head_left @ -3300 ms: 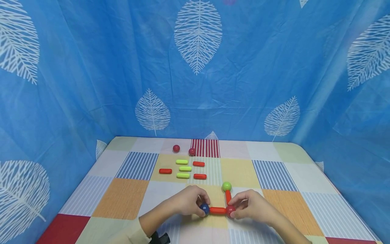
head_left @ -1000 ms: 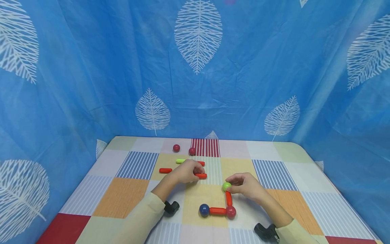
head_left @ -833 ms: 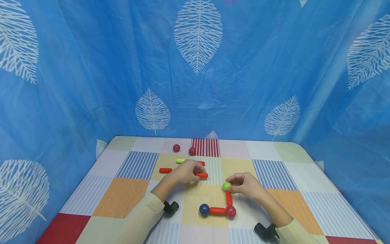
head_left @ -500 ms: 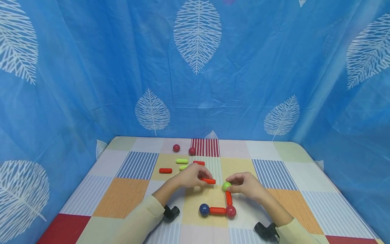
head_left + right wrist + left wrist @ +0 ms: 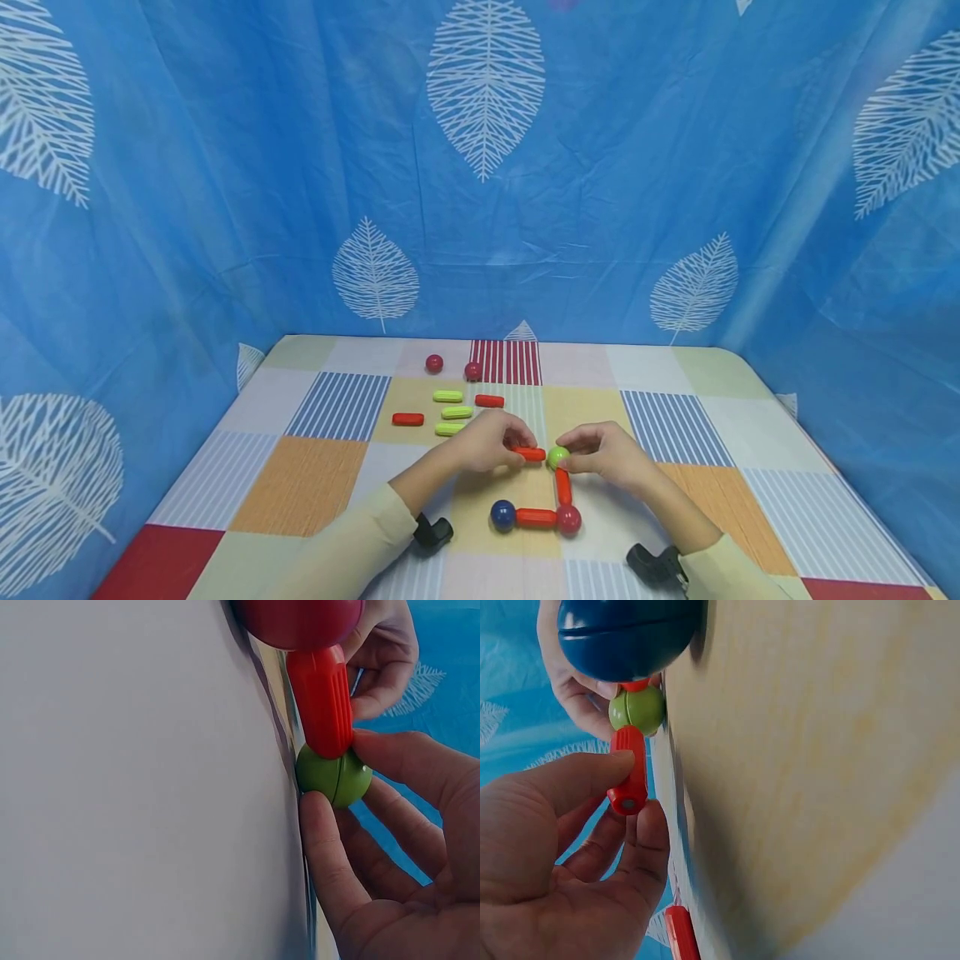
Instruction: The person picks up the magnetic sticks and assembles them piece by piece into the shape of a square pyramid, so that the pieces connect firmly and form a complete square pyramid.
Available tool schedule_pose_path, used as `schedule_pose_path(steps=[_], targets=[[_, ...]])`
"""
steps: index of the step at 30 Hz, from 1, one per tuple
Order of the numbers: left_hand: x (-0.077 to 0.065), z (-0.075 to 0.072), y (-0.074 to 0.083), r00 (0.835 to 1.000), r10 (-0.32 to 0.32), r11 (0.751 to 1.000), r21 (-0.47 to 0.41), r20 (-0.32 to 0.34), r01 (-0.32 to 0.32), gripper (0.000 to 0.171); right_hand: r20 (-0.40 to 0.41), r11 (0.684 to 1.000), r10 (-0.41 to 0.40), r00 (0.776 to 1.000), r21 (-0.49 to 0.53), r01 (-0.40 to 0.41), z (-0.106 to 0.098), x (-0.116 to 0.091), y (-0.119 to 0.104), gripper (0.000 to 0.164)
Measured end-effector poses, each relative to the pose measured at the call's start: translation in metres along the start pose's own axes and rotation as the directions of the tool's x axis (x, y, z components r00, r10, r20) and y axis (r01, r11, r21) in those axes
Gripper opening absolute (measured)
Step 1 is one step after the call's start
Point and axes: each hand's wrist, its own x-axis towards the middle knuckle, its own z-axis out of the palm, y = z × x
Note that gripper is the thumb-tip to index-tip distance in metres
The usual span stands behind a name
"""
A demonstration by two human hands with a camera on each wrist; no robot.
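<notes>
My left hand point(image 5: 491, 442) pinches a red ribbed rod point(image 5: 531, 454) between thumb and fingers. A grey disc shows on the rod's near end in the left wrist view. Its far end is right by a green ball point(image 5: 557, 457); whether they touch I cannot tell. My right hand point(image 5: 611, 454) holds that ball between thumb and fingers, low at the table. From the green ball a second red rod point(image 5: 322, 701) runs to a dark red ball point(image 5: 568, 520). Another red rod point(image 5: 536, 518) joins that one to a dark blue ball point(image 5: 503, 515).
Behind my left hand lie several yellow-green rods point(image 5: 448, 397) and two red rods, one on the right point(image 5: 490, 402) and one on the left point(image 5: 408, 419). Two red balls point(image 5: 434, 363) sit farther back. Blue curtains point(image 5: 600, 167) surround the checked tablecloth point(image 5: 300, 483).
My left hand has picked up a red rod from the group and brought it right and nearer, beside the green ball. My right hand went from the dark red ball to the green one.
</notes>
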Motion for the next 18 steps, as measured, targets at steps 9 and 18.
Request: schedule_pose_path(steps=[9,18], targets=[[0.004,0.003,0.004,1.000,-0.024,1.000,0.007,0.015,0.024,0.021,-0.003,0.999,0.006,1.000,-0.041,-0.006,-0.001,0.002,0.000,0.033],[0.009,-0.014,-0.006,0.999,-0.027,0.999,-0.025,-0.032,0.027,0.017,0.001,1.000,-0.001,1.000,-0.030,0.001,-0.001,0.002,0.000,0.032]])
